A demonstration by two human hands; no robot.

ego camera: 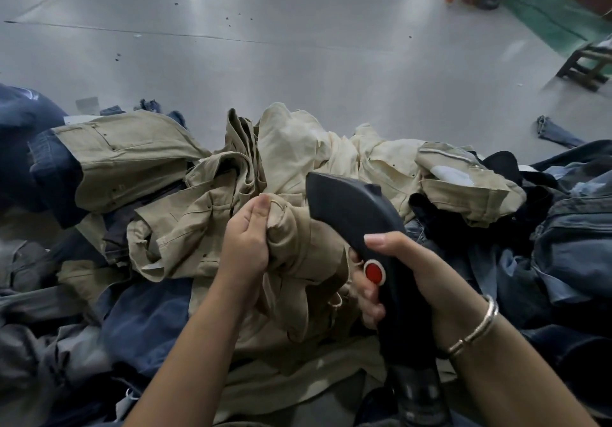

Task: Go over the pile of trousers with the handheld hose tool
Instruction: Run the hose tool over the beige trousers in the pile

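A pile of beige and cream trousers (185,175) lies in front of me, ringed by blue and grey denim. My left hand (246,238) grips a bunched fold of one beige pair (304,254), lifted off the pile. My right hand (407,274) holds the black handheld hose tool (351,208) by its handle, fingers wrapped round it beside a red button (374,272). The tool's flat head points forward, just right of the held fold. Its black hose (420,393) runs down toward me. A silver bangle sits on my right wrist.
Dark blue jeans (29,148) are heaped at the left and lighter denim (569,228) at the right. A grey floor (265,45) stretches beyond the pile. A wooden stool (586,65) stands at the far right, and a loose denim piece (556,135) lies near it.
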